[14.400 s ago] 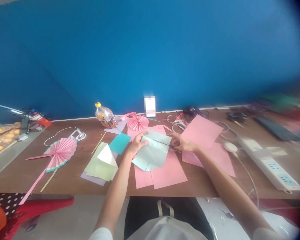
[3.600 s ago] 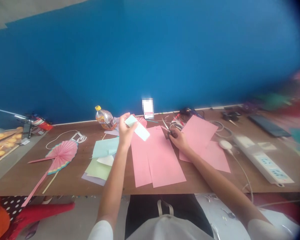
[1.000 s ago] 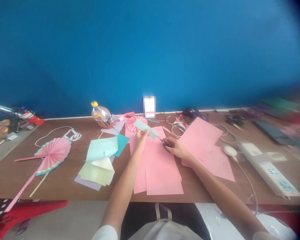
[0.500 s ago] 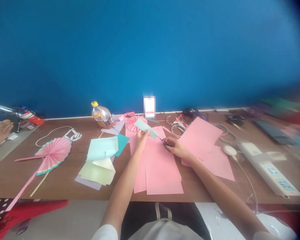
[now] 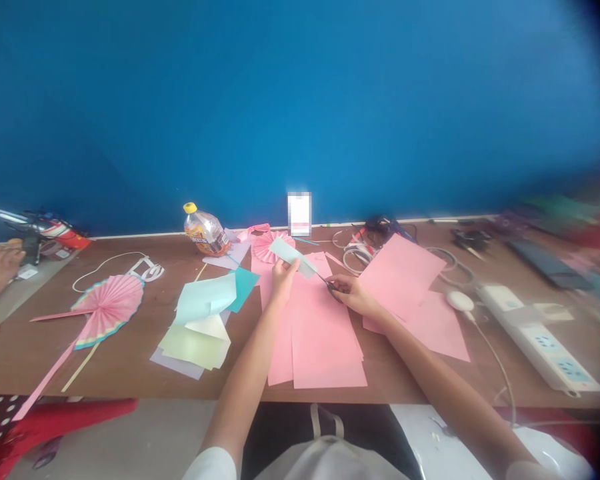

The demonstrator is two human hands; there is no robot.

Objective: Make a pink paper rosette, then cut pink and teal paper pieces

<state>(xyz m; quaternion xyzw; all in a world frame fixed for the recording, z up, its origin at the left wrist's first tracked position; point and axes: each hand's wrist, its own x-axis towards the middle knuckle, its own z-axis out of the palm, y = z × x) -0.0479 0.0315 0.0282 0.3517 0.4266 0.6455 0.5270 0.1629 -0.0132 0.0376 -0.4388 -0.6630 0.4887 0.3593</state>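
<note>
A folded strip of pale blue paper [image 5: 291, 253] is pinched in my left hand [image 5: 283, 277], above the pink sheets. My right hand [image 5: 349, 291] grips dark-handled scissors [image 5: 331, 287], and their blades meet the strip's right end. Under both hands lie long pink sheets [image 5: 325, 340] on the brown table [image 5: 250, 380]. A pleated pink paper fan [image 5: 266, 247] lies just behind my left hand. More pink sheets [image 5: 403, 273] are spread to the right of my right hand.
Left of my arms are pale blue and green papers [image 5: 205, 300], a plastic bottle [image 5: 206, 231] and a pink fan with blue trim [image 5: 113, 307]. A power strip [image 5: 540, 340] and cables [image 5: 363, 257] lie to the right. Another person's hand [image 5: 0, 267] is at far left.
Both my hands, the strip and the scissors hold nearly the same place. The other person's hand at far left has shifted slightly.
</note>
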